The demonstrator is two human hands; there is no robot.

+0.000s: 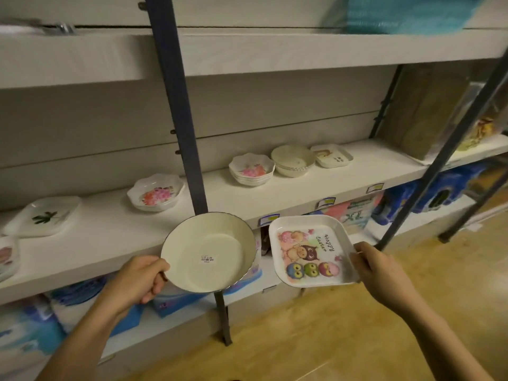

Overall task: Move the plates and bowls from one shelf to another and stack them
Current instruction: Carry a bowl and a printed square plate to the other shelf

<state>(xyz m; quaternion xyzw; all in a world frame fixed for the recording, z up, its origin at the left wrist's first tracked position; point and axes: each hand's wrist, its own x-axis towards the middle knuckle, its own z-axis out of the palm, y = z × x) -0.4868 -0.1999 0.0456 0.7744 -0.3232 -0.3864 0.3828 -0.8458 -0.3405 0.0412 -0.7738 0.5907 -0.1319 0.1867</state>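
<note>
My left hand [138, 279] grips the left rim of a round cream bowl [209, 251] with a dark edge and a price sticker inside. My right hand [376, 268] pinches the right edge of a square white plate [310, 251] printed with owls and "Happy Easter". Both are held in front of the white middle shelf [104, 240]. On that shelf, right of the post, stand a stack of flower-print scalloped bowls [251, 170], a stack of plain cream bowls [292, 160] and a square plate stack [331, 155]. Left of the post sit a flower bowl stack [155, 192] and a leaf-print square plate [44, 215].
A dark metal post [182, 127] divides the shelf bays, and a second slanted post [445, 149] stands at the right. More printed dishes [7, 257] show at the far left edge. Packaged goods fill the lowest shelf [428, 199]. Wooden floor [330, 339] lies below.
</note>
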